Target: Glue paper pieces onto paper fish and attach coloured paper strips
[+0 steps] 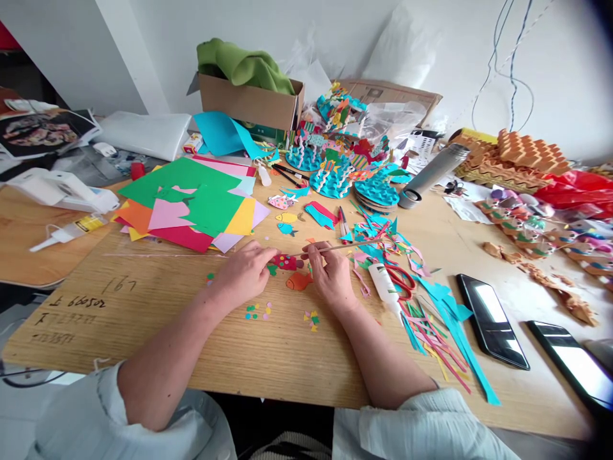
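My right hand [330, 275] is closed in a pinch around a thin wooden stick [352, 245], which points toward the fish. At the fingertips of my left hand [244, 271], closed and resting on the table, is a red paper fish with coloured dots [286, 261]. An orange paper fish [297, 281] lies just below it, between my hands. Small paper dots [258, 312] and another little group of dots [312, 318] are scattered nearer to me. Beyond my hands lie a yellow paper fish [286, 218] and a blue paper fish [286, 229].
Right of my hand are a white glue bottle [383, 284], red-handled scissors [405, 281], paper scraps [433, 332] and a phone [493, 319]. Coloured paper sheets [205, 198] are stacked at left. Behind stand blue decorated paper pieces [330, 182], a metal flask [435, 172] and a cardboard box [249, 105].
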Demonstrator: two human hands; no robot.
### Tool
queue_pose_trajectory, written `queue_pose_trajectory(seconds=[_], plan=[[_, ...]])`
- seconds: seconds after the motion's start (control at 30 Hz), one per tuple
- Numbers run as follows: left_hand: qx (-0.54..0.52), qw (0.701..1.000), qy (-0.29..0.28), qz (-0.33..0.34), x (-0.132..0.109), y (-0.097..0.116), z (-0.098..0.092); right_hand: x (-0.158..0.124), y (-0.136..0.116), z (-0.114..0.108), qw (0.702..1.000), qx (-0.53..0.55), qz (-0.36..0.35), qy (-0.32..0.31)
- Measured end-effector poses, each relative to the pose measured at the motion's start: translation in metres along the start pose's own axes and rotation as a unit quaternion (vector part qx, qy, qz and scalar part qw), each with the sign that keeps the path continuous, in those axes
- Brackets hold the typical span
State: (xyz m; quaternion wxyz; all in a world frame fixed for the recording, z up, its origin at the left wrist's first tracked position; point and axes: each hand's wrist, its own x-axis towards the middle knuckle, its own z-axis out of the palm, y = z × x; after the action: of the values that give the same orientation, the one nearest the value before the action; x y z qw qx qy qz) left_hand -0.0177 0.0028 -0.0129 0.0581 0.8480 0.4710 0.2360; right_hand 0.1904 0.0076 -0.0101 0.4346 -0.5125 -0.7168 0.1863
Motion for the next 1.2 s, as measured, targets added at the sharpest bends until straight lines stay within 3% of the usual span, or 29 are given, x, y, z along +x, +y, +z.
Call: queue_pose_trajectory(seconds=[0.43,0.8,1.2], plan=[[0.004,1.000,-0.008,-0.001,0.000,0.001,-0.002,0.000,-0.001,0.000,0.998,-0.025,-0.057,-0.007],[0.024,0.998,0.024,0.053,0.004,0.006,-0.003,0.003,0.006,0.000,0.998,0.001,0.059,-0.026],[0.050,0.998,-0.010,0.035,0.012,0.015,0.004,0.007,0.006,0.000,0.996,0.003,0.093,-0.018]])
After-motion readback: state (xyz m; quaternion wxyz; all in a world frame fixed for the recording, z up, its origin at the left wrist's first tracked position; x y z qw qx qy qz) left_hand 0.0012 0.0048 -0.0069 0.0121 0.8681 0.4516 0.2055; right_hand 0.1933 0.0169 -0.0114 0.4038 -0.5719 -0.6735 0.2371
